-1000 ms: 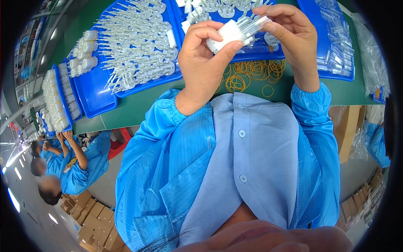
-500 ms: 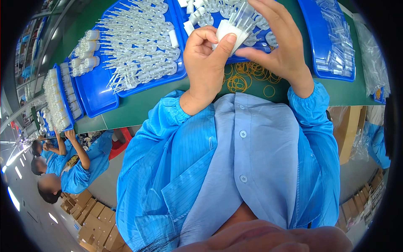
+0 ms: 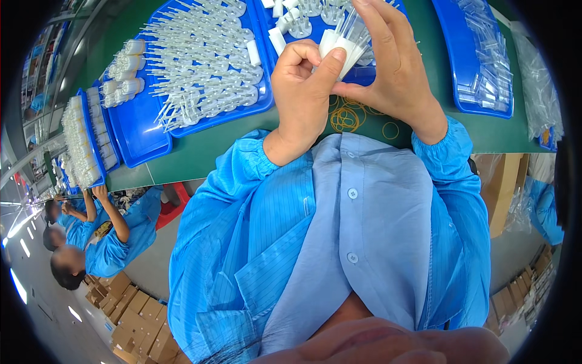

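The left hand (image 3: pixel 306 76) pinches a bundle (image 3: pixel 347 46) of white pieces and clear tubes (image 3: pixel 356 28) over the blue tray (image 3: pixel 365 76); the right hand (image 3: pixel 348 45) spreads wide around it — contact unclear. Should that pinch loosen, tubes could slide out — perhaps onto the rubber bands (image 3: pixel 345 119).

Grey flr (image 3: pixel 151 261), red seat (image 3: pixel 180 196) nr green tbl (image 3: pixel 182 161), bright strip lts (image 3: pixel 20 287) far L.
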`<move>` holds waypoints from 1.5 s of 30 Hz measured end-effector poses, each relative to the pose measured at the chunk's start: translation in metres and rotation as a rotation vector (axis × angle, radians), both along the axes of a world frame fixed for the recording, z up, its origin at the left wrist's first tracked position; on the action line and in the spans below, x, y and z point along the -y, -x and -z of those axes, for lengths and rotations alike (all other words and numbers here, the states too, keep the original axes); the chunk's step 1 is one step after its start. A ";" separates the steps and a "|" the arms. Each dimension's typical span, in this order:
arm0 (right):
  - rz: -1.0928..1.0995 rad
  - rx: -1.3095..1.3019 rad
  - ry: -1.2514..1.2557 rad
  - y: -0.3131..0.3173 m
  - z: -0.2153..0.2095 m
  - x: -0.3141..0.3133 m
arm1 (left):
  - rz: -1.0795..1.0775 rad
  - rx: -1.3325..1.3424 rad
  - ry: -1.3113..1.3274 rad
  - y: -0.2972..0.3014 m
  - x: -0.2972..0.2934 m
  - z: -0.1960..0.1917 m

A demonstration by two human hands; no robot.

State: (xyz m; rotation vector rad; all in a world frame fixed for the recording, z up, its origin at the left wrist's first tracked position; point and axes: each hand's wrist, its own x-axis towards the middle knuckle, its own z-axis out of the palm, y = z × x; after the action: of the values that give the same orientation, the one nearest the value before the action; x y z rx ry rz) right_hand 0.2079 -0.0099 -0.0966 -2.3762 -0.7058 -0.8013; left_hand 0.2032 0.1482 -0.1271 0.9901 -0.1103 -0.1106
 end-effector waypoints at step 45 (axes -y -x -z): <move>0.424 -0.281 0.411 -0.116 0.040 0.238 | -0.014 0.211 -0.227 -0.011 -0.004 0.002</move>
State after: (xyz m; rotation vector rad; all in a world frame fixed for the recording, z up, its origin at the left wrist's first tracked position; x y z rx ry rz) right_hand 0.3239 -0.2478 -0.1366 -2.9940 -0.2677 -0.4941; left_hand 0.2145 0.1518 -0.1291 1.2277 -0.2891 -0.0052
